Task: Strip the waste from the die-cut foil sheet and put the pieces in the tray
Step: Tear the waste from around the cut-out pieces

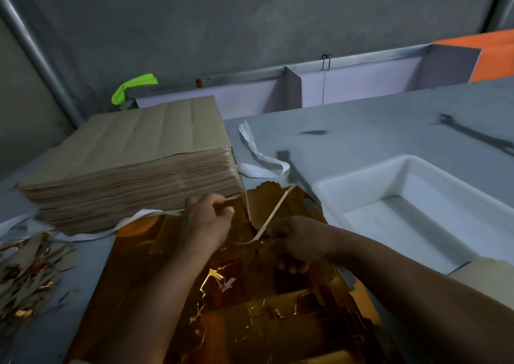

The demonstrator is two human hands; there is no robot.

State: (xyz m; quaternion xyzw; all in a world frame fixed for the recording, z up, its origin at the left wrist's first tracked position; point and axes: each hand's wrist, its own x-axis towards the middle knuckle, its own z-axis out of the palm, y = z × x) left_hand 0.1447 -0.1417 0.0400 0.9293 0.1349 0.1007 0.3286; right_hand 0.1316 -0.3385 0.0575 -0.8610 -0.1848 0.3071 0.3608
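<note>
Left hand (207, 219) pinched the foil sheet (278, 322) edge; right hand (297, 241) gripped a waste strip (278, 208). Stripping appeared unfinished; tray (358, 180) held nothing.

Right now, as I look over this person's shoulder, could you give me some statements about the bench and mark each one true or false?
1. The white tray sits to the right of the gold foil sheet. True.
2. The tray is heaped with gold pieces. False: no pieces show in it.
3. The right hand pinches a thin strip that rises off the sheet. True.
4. The stack of brown sheets stands inside the tray. False: it stands on the table, left of the tray, just beyond the left hand.
5. The scrap pile lies beside the tray. False: it lies at the far left edge, across the sheet from the tray.
</note>
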